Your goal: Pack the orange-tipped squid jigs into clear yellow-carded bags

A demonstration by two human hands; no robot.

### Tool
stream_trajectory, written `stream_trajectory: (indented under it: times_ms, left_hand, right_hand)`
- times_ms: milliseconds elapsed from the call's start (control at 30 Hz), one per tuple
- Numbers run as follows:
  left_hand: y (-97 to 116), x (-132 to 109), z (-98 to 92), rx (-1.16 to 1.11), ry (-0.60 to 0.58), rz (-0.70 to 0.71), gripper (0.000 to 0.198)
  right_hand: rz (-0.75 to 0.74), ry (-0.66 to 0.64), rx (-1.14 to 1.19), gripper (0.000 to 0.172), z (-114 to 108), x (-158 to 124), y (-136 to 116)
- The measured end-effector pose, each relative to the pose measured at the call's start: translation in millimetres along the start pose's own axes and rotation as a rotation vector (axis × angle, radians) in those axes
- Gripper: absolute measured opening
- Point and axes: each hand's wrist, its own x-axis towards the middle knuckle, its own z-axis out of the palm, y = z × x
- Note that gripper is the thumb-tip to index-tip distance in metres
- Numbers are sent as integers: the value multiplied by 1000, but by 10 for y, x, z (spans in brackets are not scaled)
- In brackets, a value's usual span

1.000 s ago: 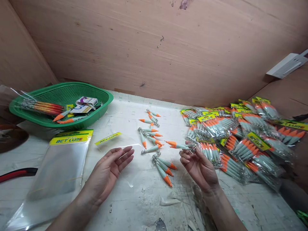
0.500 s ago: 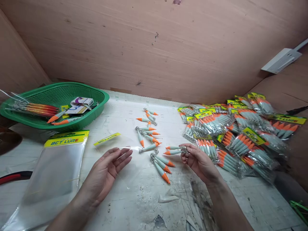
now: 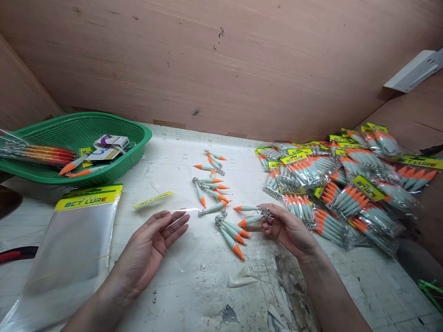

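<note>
My right hand [image 3: 285, 227] pinches the hook ends of two pale green squid lures with orange tips [image 3: 249, 214], their tips pointing left just above the table. My left hand [image 3: 152, 244] lies palm up with fingers stretched out, resting on a clear plastic bag [image 3: 180, 216] with a yellow label [image 3: 153, 199]. Three more lures [image 3: 231, 236] lie bunched between my hands. Several loose lures [image 3: 210, 184] are scattered further back on the white table [image 3: 207, 286].
A stack of empty clear bags with yellow headers [image 3: 74, 240] lies at the left. A green basket [image 3: 79, 131] behind it holds lures and small boxes. Many filled lure packs [image 3: 339, 184] are heaped at the right. A wooden wall stands behind.
My right hand has lowered toward the table and moved slightly left with the two lures. My left hand has stayed on the bag.
</note>
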Motion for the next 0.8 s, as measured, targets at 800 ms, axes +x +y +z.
stream_trajectory:
  times_ms: [800]
  left_hand:
    - [-63,-70,-27,59,-132,38,9]
  right_hand:
    - [-1479,-432,-1508,22,704,-857,-10]
